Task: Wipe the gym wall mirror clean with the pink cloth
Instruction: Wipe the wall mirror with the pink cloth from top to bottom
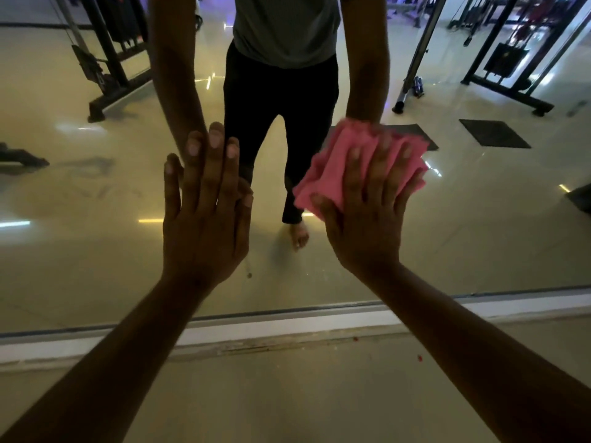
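Observation:
The gym wall mirror (96,244) fills the upper two thirds of the view and reflects me and the gym floor. My right hand (367,219) presses the crumpled pink cloth (332,164) flat against the glass, fingers spread straight over it. My left hand (204,212) rests flat on the mirror to the left of the cloth, fingers straight and together, holding nothing. Both forearms reach in from the bottom corners. A small mark (248,275) shows on the glass below my left hand.
The mirror's lower edge meets a white skirting strip (287,327) above the tiled floor (287,394). Reflected in the glass are black gym machine frames (108,75), a metal post (412,75) and dark floor mats (494,133).

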The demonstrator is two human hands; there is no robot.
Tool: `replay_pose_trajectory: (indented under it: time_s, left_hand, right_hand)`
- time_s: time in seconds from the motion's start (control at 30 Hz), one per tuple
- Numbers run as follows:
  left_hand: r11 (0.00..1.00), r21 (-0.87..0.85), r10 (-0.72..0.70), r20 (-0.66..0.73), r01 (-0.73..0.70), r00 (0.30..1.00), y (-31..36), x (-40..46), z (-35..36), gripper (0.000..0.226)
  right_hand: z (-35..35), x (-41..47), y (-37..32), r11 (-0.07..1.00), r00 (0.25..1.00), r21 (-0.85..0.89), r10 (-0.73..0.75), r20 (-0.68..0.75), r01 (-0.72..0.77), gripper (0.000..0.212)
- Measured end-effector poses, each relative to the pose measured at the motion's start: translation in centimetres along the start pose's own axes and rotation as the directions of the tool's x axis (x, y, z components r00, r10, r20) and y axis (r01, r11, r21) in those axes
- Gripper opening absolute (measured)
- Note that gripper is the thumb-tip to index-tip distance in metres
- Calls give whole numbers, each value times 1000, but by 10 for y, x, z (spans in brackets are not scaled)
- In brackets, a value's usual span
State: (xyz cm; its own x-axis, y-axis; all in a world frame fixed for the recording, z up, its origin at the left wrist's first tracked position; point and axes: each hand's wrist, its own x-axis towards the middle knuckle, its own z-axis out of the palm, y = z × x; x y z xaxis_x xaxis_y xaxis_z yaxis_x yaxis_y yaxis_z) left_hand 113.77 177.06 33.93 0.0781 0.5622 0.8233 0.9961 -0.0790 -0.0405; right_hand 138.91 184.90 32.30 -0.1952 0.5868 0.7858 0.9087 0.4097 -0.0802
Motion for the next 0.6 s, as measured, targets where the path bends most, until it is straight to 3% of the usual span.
replay_pose_trajectory:
  time_s: [0.07,0.13,0.2,0.23,0.3,0.43,0.47,0.53,0.6]
  left_hand:
    - [1000,-10,-8,-1,8,1000,2,0,1,76]
    - [999,-37,-20,-3,20,1000,3,1,-1,76]
    - [1000,-23,-6,9,7,1000,2,1,-4,77]
    - [1000,-23,7,18,-7,1000,-1,1,-7,76]
    - [998,-53,36,39,-34,999,-8,0,-13,74]
    - [995,-59,89,39,-87,995,-35,-3,-28,71]
    - [996,-53,72,37,-70,997,-46,-4,-32,71]
    - [999,-31,7,28,-6,1000,-70,-8,-42,72]
    - [1000,-9,18,43,-17,999,-97,-13,-53,73]
  right_hand:
    - [-1,24,-27,985,985,69,162,-64,-158,88]
    - [8,5,-31,996,1000,90,-9,-23,11,83]
    - [23,-34,-8,966,962,47,-258,92,255,81]
    - [26,-47,5,952,941,31,-306,145,305,82]
    - [22,-50,2,968,958,82,-245,145,235,84]
    - [10,12,-76,987,992,118,118,-35,-113,87]
    - [9,19,-93,985,989,115,137,-63,-130,83]
    - [19,7,-109,993,999,109,-50,-22,52,80]
    - [34,-22,-98,951,948,59,-309,75,305,91]
